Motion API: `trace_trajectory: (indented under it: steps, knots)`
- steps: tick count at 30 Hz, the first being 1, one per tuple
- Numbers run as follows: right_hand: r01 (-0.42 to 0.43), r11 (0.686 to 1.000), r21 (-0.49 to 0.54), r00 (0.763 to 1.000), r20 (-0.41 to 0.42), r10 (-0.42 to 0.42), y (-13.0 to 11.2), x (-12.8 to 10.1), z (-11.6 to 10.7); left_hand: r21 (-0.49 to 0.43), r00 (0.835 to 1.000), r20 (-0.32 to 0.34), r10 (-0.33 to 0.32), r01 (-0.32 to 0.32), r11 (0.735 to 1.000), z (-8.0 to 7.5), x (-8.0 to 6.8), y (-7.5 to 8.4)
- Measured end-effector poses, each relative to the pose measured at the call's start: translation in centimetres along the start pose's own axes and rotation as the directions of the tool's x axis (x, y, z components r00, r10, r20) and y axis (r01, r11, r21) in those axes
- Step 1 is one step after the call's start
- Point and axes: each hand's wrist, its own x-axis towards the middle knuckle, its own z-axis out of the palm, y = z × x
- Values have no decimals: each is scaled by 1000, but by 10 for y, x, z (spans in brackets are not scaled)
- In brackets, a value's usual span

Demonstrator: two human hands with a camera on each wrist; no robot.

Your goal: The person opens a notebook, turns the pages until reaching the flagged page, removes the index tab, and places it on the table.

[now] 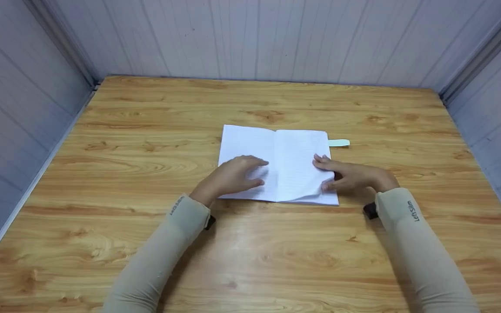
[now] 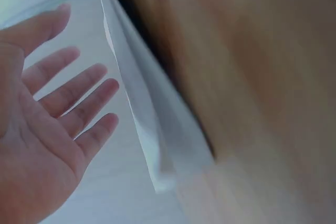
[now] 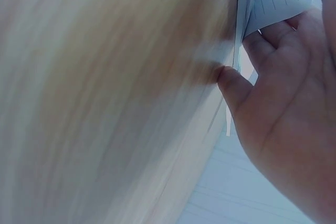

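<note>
An open notebook [image 1: 300, 165] with faintly ruled white pages lies flat on the wooden table. Over its left page hovers my left hand [image 1: 235, 176], fingers loosely spread and holding nothing; the left wrist view shows its bare palm [image 2: 39, 145]. At the outer edge of the right page, my right hand [image 1: 352, 174] has its fingers on top of the sheet and its thumb at the edge. Between them the lower corner of that page [image 3: 278, 1] bends up off the sheets below. In the right wrist view, the page partly hides the fingertips of my right hand [image 3: 294, 98].
A pale green strip [image 1: 339, 142] sticks out from the notebook's right side near the top. The wooden table [image 1: 250, 261] reaches back to a white panelled wall [image 1: 255, 39], with similar panels on both sides. A dark wrist strap piece [image 1: 370, 211] hangs below the right cuff.
</note>
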Motion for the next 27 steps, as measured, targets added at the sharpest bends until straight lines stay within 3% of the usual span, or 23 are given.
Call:
trace_trajectory:
  steps: [8,21,27]
  knots:
    - [-13,1000,5,1000,3,13,1,1,-1,-53,998,-32,59,-60,997,18,18,29]
    - [-28,1000,10,1000,-3,28,0,-1,-1,-100,994,63,92,-85,991,38,43,58]
    - [4,1000,9,1000,-15,-4,2,0,0,-113,990,62,126,-118,987,45,48,64]
